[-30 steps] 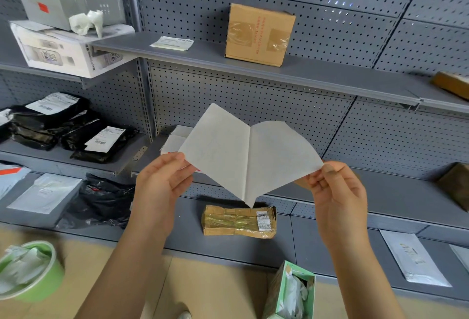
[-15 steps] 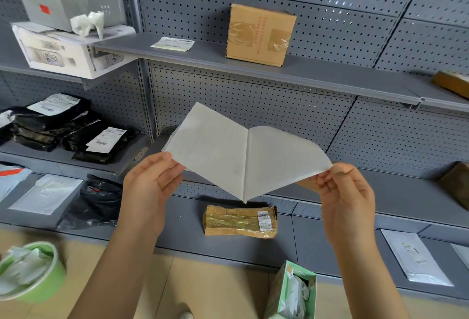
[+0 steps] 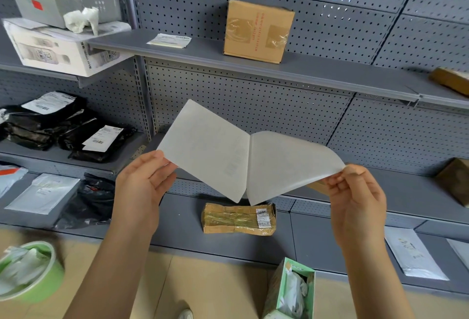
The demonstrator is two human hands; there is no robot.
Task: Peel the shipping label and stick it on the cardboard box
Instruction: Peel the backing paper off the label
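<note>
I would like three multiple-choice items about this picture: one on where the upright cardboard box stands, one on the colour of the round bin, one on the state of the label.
1. Where does the cardboard box stand?
A. on the upper shelf
B. on the floor
C. inside the bin

2. What colour is the round bin at lower left?
A. red
B. green
C. blue

3. What is the state of the shipping label?
A. stuck on the box
B. lying on a shelf
C. partly peeled from its backing sheet

Answers: 1 A, it stands on the upper shelf. 2 B, its wall is green. 3 C, the left hand and right hand spread the two sheets apart.
</note>
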